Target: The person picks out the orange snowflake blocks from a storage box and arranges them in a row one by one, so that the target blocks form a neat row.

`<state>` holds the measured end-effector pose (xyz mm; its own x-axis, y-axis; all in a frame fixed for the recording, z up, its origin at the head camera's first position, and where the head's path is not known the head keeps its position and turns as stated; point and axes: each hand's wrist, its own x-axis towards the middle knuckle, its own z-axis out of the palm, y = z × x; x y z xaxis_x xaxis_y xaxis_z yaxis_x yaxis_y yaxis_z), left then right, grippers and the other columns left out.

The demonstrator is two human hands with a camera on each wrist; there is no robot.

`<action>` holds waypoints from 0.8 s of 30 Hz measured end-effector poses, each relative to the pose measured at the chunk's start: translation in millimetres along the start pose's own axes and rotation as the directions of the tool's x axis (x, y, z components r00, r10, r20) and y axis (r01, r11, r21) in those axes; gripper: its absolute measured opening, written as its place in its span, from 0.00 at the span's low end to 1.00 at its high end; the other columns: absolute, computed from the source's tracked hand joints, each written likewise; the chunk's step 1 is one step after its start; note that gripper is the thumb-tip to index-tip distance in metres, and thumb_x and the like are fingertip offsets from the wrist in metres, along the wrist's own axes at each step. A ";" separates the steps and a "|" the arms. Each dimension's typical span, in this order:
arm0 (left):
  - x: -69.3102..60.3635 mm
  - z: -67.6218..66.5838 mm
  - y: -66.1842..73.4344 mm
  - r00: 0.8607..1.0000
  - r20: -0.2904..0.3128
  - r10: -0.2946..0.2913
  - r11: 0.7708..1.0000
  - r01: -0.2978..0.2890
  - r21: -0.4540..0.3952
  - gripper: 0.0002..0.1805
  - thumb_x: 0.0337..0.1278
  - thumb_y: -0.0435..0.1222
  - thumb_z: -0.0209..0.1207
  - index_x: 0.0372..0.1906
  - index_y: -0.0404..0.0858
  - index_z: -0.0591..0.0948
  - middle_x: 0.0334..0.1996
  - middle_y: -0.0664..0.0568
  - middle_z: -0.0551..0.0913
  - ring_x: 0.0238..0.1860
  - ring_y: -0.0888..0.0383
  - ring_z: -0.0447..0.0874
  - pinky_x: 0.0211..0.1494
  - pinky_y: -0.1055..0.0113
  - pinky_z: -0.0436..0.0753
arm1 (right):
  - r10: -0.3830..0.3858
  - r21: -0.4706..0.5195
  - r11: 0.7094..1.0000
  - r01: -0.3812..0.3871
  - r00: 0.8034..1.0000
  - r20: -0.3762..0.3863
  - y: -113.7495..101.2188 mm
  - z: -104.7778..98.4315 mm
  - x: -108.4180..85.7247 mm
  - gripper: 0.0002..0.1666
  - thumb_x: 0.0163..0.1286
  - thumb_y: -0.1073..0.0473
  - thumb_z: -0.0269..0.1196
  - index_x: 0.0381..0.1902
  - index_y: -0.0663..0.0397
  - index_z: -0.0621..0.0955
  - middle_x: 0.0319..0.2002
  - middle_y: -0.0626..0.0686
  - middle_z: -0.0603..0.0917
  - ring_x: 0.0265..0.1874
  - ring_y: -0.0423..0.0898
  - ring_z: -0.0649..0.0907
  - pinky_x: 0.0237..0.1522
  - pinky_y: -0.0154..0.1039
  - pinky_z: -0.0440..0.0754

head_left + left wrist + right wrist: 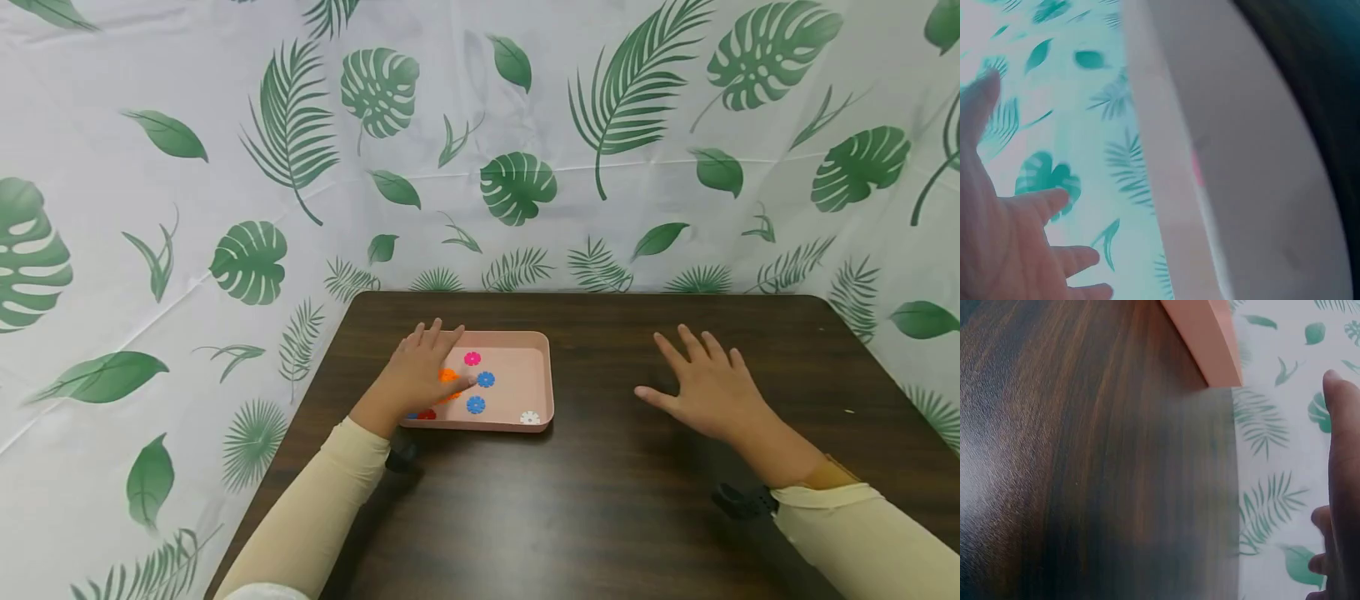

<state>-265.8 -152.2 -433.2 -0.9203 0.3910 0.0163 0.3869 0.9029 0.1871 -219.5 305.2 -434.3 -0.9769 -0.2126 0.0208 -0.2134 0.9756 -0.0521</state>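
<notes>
In the head view the left hand [418, 375], fingers spread, is over the left part of a pink tray [538, 367] and holds nothing. Under and beside it lie orange flower-shaped pieces [448, 375], a red one [427, 414] and a bit of blue. Further right in the tray are a magenta piece [472, 358], two blue pieces [486, 379] and a white piece [529, 417]. The right hand [711, 392] is spread with nothing in it, well to the right of the tray. Both wrist views show spread fingers: left hand [1016, 244], right hand [1344, 481].
The dark wooden table [600, 500] has its far edge against a white cloth with green leaf prints [517, 187]. Each wrist wears a dark band, the right one [742, 502] and the left one [402, 457]. A small pale mark [849, 410] is on the table's right side.
</notes>
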 end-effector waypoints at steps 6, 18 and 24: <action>-2.1 -5.6 -30.4 0.986 -0.057 -0.159 0.958 0.140 -0.250 0.41 0.69 0.58 0.58 0.78 0.40 0.67 0.77 0.37 0.63 0.76 0.35 0.60 0.74 0.35 0.63 | -0.012 -0.005 1.000 0.012 0.999 -0.035 -5.2 2.0 -1.7 0.57 0.71 0.20 0.48 0.77 0.62 0.67 0.69 0.73 0.71 0.65 0.73 0.73 0.60 0.75 0.70; -11.3 7.8 -76.7 0.898 0.052 -0.436 0.849 0.430 -0.306 0.32 0.70 0.44 0.59 0.72 0.30 0.73 0.69 0.32 0.74 0.68 0.35 0.73 0.71 0.39 0.71 | -0.049 0.090 0.994 0.062 0.988 -0.145 -14.1 12.7 -7.5 0.29 0.74 0.43 0.63 0.56 0.63 0.85 0.48 0.64 0.88 0.39 0.59 0.88 0.37 0.59 0.85; -9.0 17.6 -75.7 0.890 0.092 -0.446 0.816 0.447 -0.366 0.25 0.66 0.39 0.59 0.64 0.30 0.80 0.62 0.32 0.79 0.54 0.39 0.82 0.66 0.42 0.77 | -0.077 0.155 0.982 0.112 0.974 -0.215 -20.7 16.1 -10.6 0.26 0.76 0.42 0.61 0.49 0.59 0.87 0.40 0.56 0.90 0.33 0.52 0.88 0.34 0.55 0.85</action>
<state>-285.8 -221.0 -464.8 -0.9866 -0.0382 -0.1588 -0.1164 0.8465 0.5195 -204.9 286.4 -449.5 -0.9326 -0.2706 0.2387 -0.3205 0.9252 -0.2031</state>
